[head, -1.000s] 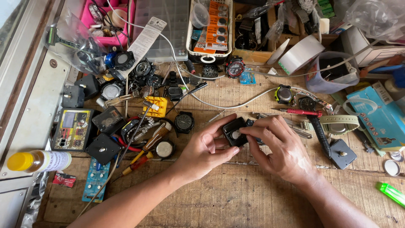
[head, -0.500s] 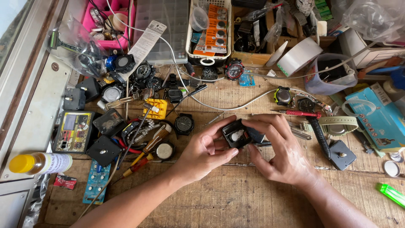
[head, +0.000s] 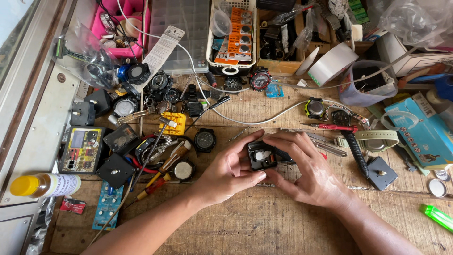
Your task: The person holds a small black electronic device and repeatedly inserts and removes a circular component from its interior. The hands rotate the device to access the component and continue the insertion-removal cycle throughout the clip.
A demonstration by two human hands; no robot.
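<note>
- Both hands are gripping a small black watch case just above the wooden desk, a little toward the person from the red-handled screwdriver.
- The left hand is pinching the case's near edge with the thumb and cradling its left side; the right hand is curling over its right side, with the fingertips resting on the far edge.
- The case is lying back-up and open: a pale round cell and light inner parts are showing inside a dark, roughly square frame. Whether a strap is attached under the right hand I cannot tell.
- To do this step well, I judge the grip should be staying at the edges, so the fingers are not pressing on the exposed inner parts.
- Keeping the case low over the desk is wise, since a loose cell or screw could be dropping among the clutter.
- A steady, level hold seems to matter more than force here.
- Left of the red-handled screwdriver, a round black watch face and a yellow case-holder block are lying near a heap of watches.
- Right of that screwdriver, an olive watch strap is lying beside a blue box.
</note>
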